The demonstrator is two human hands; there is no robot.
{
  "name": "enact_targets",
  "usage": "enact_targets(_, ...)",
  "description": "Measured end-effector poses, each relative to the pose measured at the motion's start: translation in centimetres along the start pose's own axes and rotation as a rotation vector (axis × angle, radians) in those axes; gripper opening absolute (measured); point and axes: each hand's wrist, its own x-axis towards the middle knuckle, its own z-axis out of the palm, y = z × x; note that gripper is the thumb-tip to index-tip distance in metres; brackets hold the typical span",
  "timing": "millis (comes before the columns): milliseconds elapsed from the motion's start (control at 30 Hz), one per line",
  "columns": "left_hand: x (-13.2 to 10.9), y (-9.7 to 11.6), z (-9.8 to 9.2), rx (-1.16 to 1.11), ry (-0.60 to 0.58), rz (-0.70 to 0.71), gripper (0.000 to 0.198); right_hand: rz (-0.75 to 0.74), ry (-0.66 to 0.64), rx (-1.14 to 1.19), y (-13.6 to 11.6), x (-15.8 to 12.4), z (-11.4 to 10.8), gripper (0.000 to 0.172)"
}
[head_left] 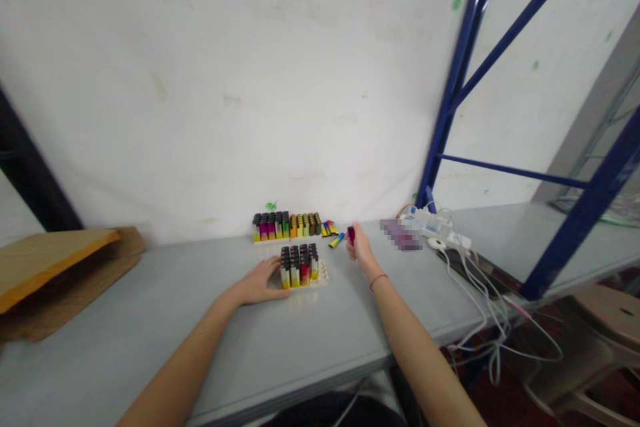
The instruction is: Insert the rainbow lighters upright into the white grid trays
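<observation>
My left hand [260,281] braces the left end of a white tray [324,273], with the thumb along its front and the fingers behind. Rows of lighters [299,267] with black tops stand upright in this tray, and holes show at its right end. Raised to the right of the tray, my right hand [361,250] is closed around a dark purple lighter [351,235]. Between the hand and the back row, a blue and yellow lighter [337,240] lies flat, beside several loose colourful lighters [329,228].
Against the wall stand more trays of lighters [271,227]. A cardboard box [65,260] sits at the left. Right of my hand are a blurred purple object [401,235], a power strip [425,219], tangled white cables [483,293] and a blue metal post [453,90]. A stool [595,327] stands beyond.
</observation>
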Motion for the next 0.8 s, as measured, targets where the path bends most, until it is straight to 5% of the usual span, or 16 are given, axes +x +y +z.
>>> enact_targets(200, 0.1, 0.2, -0.3, -0.042, 0.052, 0.039, 0.079, -0.320, -0.384, -0.179, -1.6, -2.1, 0.6, 0.057)
enact_targets(367, 0.1, -0.6, -0.3, -0.084, 0.136, 0.046, 0.077, -0.348, -0.601, -0.325, -1.4, -2.4, 0.8, 0.051)
enact_targets(800, -0.3, -0.4, -0.5, -0.200, 0.116, 0.058, 0.084, -0.376, -0.490, -0.325, 0.0, -2.7, 2.8, 0.038)
